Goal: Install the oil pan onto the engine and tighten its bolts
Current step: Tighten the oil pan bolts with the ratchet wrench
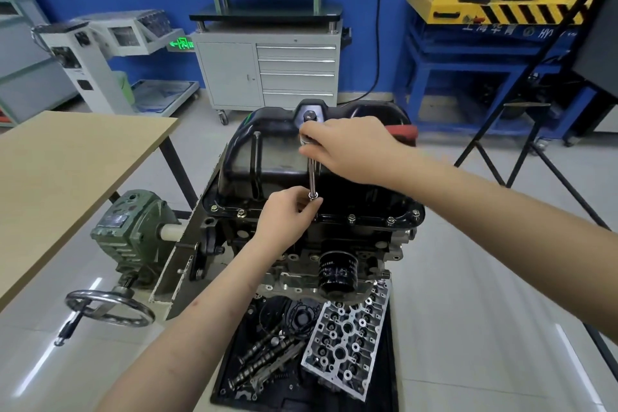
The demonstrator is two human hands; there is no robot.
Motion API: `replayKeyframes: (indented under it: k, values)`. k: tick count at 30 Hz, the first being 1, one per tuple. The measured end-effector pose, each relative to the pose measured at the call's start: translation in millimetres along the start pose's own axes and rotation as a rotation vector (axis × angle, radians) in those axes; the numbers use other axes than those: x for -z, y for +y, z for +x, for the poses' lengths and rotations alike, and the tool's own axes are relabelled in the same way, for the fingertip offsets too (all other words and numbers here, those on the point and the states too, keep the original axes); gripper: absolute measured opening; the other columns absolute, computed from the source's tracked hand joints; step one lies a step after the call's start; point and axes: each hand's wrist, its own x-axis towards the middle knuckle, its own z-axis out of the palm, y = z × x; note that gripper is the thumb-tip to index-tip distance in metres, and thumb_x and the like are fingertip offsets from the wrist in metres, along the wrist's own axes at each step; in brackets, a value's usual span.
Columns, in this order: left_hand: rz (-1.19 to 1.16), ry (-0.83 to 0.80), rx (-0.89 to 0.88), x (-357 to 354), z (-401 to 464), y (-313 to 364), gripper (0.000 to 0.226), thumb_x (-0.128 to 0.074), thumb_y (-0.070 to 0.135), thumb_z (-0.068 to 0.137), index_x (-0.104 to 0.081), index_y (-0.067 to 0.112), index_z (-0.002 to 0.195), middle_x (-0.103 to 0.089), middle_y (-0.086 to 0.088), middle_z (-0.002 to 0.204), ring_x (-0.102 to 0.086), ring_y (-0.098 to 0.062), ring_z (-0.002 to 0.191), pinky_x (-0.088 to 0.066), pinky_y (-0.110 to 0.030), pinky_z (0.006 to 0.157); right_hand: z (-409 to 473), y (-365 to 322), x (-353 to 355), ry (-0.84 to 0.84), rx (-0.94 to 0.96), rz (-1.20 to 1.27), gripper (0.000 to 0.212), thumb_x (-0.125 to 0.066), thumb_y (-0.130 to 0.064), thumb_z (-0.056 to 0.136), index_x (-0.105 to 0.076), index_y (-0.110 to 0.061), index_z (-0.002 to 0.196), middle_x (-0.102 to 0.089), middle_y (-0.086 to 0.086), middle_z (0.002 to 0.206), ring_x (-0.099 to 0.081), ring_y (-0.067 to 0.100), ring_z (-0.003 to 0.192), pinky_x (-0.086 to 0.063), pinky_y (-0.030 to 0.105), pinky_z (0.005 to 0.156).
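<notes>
The oil pan (267,157) already sits on the engine (334,244) with bolts (351,218) along its near flange, and my right hand (347,147) grips the ratchet (312,174) head while my left hand (284,217) pinches its socket end, tightening apparently unfinished.

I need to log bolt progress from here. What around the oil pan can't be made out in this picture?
Head view:
- Bolt under the chrome ratchet extension: hidden by the left hand.
- Ratchet head: covered by the right hand.
- Far flange of the black steel oil pan: hidden behind the pan itself.
- How tight the near flange bolts are: too small to tell.
</notes>
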Motion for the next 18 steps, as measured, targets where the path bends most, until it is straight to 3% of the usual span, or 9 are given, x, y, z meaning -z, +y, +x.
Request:
replayKeyframes:
  k: [4,7,10,12,16,18]
  values:
    - [-0.034,0.053,0.024,-3,1,3,0.021,-0.062,0.026,0.087,-0.068,0.007,0.093,-0.07,-0.002,0.085,-0.063,-0.012,0.082,-0.047,-0.023,0.078,-2,-18,-11,0.058,-0.123,-0.103,0.046,-0.027,-0.045,0.098,-0.042,-0.013,0.127,-0.062,0.01,0.105,-0.057,0.033,0.096,-0.025,0.031,0.057]
    - [0.011,0.032,0.008,-2,3,4,0.022,-0.061,0.026,0.088,-0.068,0.005,0.089,-0.07,-0.006,0.083,-0.063,-0.016,0.08,-0.047,-0.025,0.075,3,-18,-8,0.037,-0.157,-0.05,0.043,-0.03,-0.044,0.098,-0.047,-0.011,0.119,-0.061,0.01,0.104,-0.056,0.032,0.093,-0.027,0.032,0.06]
    - [0.041,-0.031,-0.021,2,6,3,0.025,-0.059,0.024,0.089,-0.066,0.001,0.084,-0.07,-0.01,0.079,-0.064,-0.023,0.08,-0.048,-0.032,0.075,4,-13,-5,0.051,-0.152,0.068,0.04,-0.036,-0.052,0.093,-0.051,-0.017,0.106,-0.05,-0.001,0.077,-0.043,0.021,0.074,-0.028,0.031,0.063]
    - [0.044,-0.063,-0.034,5,7,2,0.026,-0.058,0.024,0.09,-0.065,0.001,0.081,-0.07,-0.01,0.077,-0.064,-0.023,0.079,-0.048,-0.033,0.074,5,-4,-4,0.075,-0.075,0.104,0.035,-0.04,-0.054,0.09,-0.052,-0.021,0.1,-0.045,-0.009,0.07,-0.041,0.015,0.073,-0.027,0.03,0.068]
    - [0.028,-0.101,-0.026,9,8,-1,0.023,-0.057,0.025,0.09,-0.067,0.006,0.083,-0.07,-0.005,0.079,-0.065,-0.017,0.08,-0.046,-0.026,0.072,17,9,1,-0.077,0.082,0.357,0.025,-0.049,-0.04,0.091,-0.06,-0.028,0.111,-0.062,-0.006,0.102,-0.051,0.011,0.1,-0.022,0.031,0.094]
    - [0.01,-0.109,-0.013,9,9,-1,0.022,-0.058,0.026,0.09,-0.067,0.008,0.084,-0.07,-0.003,0.079,-0.065,-0.015,0.08,-0.046,-0.024,0.073,22,11,4,-0.13,0.114,0.414,0.027,-0.05,-0.037,0.091,-0.06,-0.027,0.115,-0.063,-0.005,0.108,-0.052,0.013,0.104,-0.031,0.033,0.096]
